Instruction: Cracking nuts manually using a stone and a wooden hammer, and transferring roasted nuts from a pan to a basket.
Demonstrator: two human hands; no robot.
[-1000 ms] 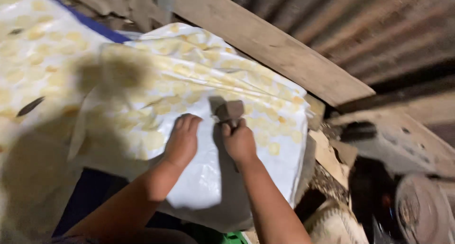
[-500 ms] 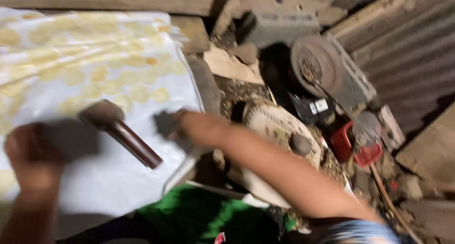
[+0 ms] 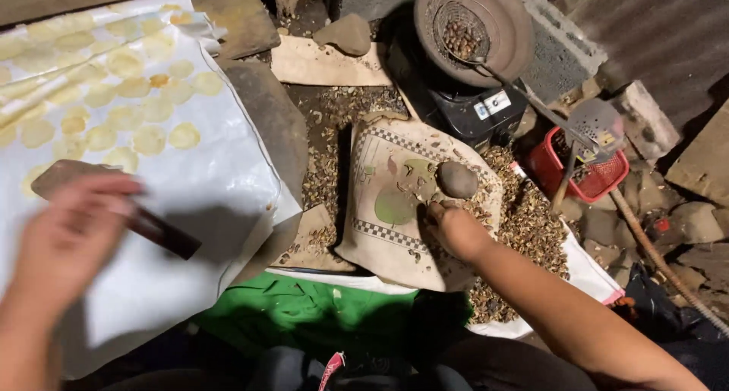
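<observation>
- Your left hand (image 3: 64,235) is blurred over the white plastic sheet (image 3: 220,186), fingers curled loosely above a dark wooden tool (image 3: 114,209); you cannot tell from this view whether it grips the tool or only hovers on it.
- The tool lies slanted on the sheet, its broad flat end toward the upper left, its dark handle toward the lower right.
- Pale yellow flattened discs (image 3: 148,139) lie spread over the upper part of the sheet, apart from your hand.
- Your right hand (image 3: 456,230) rests on a cream sack (image 3: 383,231) with a checkered border, fingers bent down onto the cloth among scattered shell bits; whether it pinches anything is hidden.
- A rounded grey stone (image 3: 457,179) sits on the sack just beyond your right fingertips, close but not clearly touching.
- Brown husks and shells (image 3: 531,224) pile up beside the sack on its right.
- Further back, a round pan (image 3: 509,23) holds a wire scoop of dark nuts (image 3: 463,36) on a black stove (image 3: 478,110).
- A red basket (image 3: 600,180) stands to the right of the stove.
- Green cloth (image 3: 304,311) lies nearest you, below the sack.
</observation>
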